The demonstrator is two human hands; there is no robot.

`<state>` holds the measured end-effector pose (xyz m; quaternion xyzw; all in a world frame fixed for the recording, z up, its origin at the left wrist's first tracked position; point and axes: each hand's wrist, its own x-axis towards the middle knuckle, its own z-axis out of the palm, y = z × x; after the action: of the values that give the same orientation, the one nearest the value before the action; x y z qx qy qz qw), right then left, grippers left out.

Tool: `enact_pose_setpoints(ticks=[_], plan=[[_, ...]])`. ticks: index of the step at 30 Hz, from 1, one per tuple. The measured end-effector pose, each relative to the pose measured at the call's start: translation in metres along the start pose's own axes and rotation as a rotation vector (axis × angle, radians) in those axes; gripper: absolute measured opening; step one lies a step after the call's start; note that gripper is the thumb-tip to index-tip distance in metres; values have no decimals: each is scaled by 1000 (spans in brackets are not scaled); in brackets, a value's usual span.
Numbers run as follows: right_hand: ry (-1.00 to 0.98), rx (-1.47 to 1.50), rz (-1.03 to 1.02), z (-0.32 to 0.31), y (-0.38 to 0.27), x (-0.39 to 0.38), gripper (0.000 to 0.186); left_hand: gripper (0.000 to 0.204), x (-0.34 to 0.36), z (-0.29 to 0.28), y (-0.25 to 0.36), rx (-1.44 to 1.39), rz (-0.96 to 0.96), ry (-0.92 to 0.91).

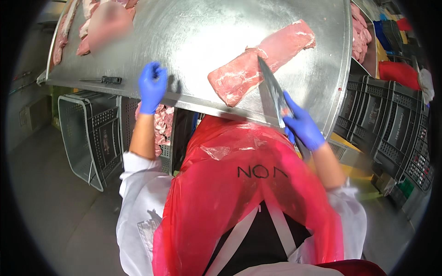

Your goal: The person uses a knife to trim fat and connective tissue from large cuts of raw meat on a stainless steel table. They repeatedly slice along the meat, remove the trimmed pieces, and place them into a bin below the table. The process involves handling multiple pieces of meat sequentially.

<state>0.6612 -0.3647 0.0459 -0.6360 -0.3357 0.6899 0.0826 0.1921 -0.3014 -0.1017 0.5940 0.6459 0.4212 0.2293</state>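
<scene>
One long slab of red meat (239, 72) lies across the right half of the steel desk (189, 32), its middle partly screened by one large knife (272, 85) gripped in the right hand (304, 125). Left of it, one left hand (153, 88) hovers over the near edge, fingers curled, though I cannot tell if fully closed. One black-handled tool (110, 80) lies near left, several meat pieces (84, 47) far left, and one grey crate (104, 138) stands below.
</scene>
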Motion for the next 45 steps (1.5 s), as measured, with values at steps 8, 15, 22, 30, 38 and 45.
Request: enact_pose_setpoints(ticks=[8,15,22,30,38,45], plan=[[464,219,-233,7,-9,4,78,57,63,240,115,146,267,-520],[557,204,-310,20,-24,109,78,37,98,253,92,-59,104,-765],[333,-40,-224,41,-44,139,74,30,101,240,99,-179,-32,-753],[65,63,-214,61,-59,119,73,20,84,161,133,-569,-6,-498],[195,24,-276,-13,26,60,72,25,-9,-105,-19,381,-332,-774],[484,242,-339,-96,88,52,78,78,-16,113,99,584,230,-595]])
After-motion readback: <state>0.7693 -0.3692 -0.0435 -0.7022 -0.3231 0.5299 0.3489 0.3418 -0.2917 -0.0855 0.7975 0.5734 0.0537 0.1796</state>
